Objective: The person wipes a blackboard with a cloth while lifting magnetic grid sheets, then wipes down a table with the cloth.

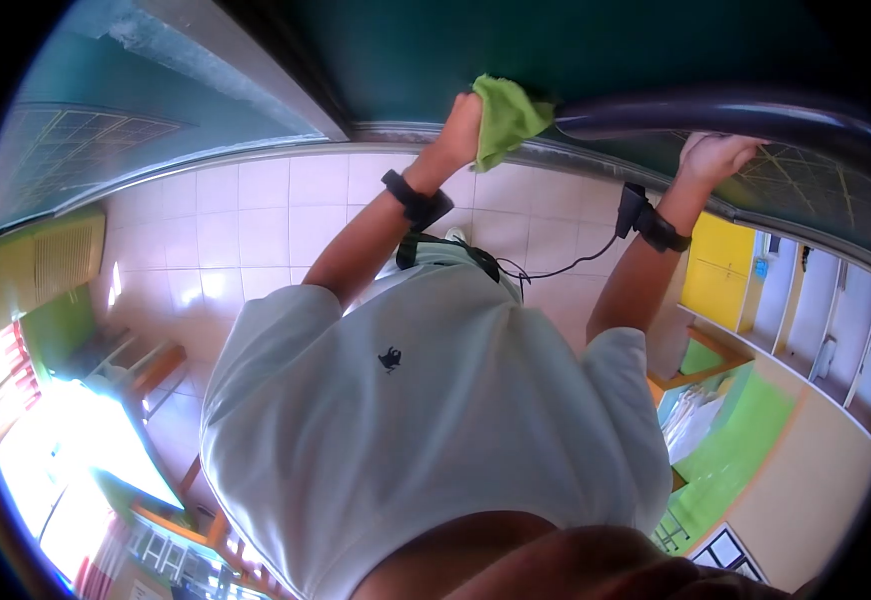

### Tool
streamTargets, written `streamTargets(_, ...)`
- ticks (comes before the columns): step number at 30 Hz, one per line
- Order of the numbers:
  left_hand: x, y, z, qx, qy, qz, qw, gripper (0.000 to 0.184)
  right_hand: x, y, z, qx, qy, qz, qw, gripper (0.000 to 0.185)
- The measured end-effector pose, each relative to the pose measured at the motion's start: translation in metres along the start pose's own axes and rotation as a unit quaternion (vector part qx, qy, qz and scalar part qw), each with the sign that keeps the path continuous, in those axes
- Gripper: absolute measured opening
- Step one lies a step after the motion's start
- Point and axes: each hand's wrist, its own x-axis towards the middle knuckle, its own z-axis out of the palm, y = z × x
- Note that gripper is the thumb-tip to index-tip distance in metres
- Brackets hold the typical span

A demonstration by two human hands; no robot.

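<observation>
Cloth [506, 122], green, gripped in my left hand [464, 128] before the dark board [406, 60], and here's a glossy dark bar [716, 113] cutting across by my right hand [716, 158]! Thin cable [578, 264] runs from my right wrist towards my waist; right fingers partly hidden, can't tell if they're grasping anything, and glare swallows the window [121, 440].

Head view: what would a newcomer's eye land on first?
Probably the bright green cloth in the left hand at top center, in front of the dark green board. Next, the white shirt filling the middle, with a small dark logo on it. Then the blown-out bright patch at lower left and the yellow cabinet at right.
</observation>
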Motion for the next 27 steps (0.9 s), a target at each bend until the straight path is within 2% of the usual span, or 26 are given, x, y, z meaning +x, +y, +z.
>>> streamTargets(2, -0.022, -0.036, 0.017, -0.1, 0.033, -0.213, 0.971, 0.025, -0.01, -0.01, 0.004, 0.014, 0.009, 0.047, 0.999, 0.057)
streamTargets(4, -0.017, -0.037, 0.031, -0.315, 0.107, -0.247, 0.91, 0.021, -0.004, 0.002, -0.003, 0.041, -0.018, 0.018, 0.999, 0.057)
streamTargets(6, -0.009, -0.025, 0.031, -0.15, 0.026, -0.098, 0.983, 0.025, -0.001, 0.008, -0.01, 0.043, -0.032, 0.014, 0.998, 0.057)
streamTargets(8, 0.007, -0.004, 0.029, -0.152, 0.04, -0.106, 0.982, 0.027, 0.0, 0.009, -0.011, 0.046, -0.046, 0.01, 0.998, 0.058)
streamTargets(10, 0.021, 0.027, 0.02, -0.046, -0.003, -0.107, 0.993, 0.026, -0.004, 0.003, -0.006, 0.058, -0.039, 0.01, 0.998, 0.057)
streamTargets(14, 0.018, 0.019, 0.026, -0.041, 0.038, -0.054, 0.997, 0.025, -0.001, 0.005, -0.015, 0.031, -0.066, -0.007, 0.997, 0.056)
streamTargets(16, 0.017, 0.002, 0.034, -0.181, 0.022, -0.172, 0.968, 0.027, 0.005, 0.008, -0.02, 0.021, -0.031, 0.014, 0.999, 0.053)
streamTargets(17, 0.016, -0.004, 0.039, -0.181, 0.023, -0.171, 0.968, 0.027, 0.004, 0.007, -0.02, 0.022, -0.032, 0.014, 0.999, 0.053)
streamTargets(19, 0.017, -0.008, 0.054, -0.15, -0.008, -0.253, 0.956, 0.021, -0.001, -0.003, -0.017, 0.007, 0.026, 0.022, 0.999, 0.052)
streamTargets(21, 0.02, -0.008, 0.072, -0.079, -0.028, -0.218, 0.972, 0.021, -0.002, -0.006, -0.018, 0.021, 0.049, 0.018, 0.998, 0.047)
streamTargets(24, 0.027, -0.013, 0.117, 0.086, -0.002, -0.106, 0.991, 0.022, -0.008, -0.024, -0.013, 0.038, 0.067, 0.039, 0.996, 0.044)
streamTargets(27, 0.024, -0.024, 0.129, 0.105, 0.061, -0.071, 0.99, 0.025, -0.003, -0.023, -0.018, 0.034, 0.045, 0.046, 0.997, 0.046)
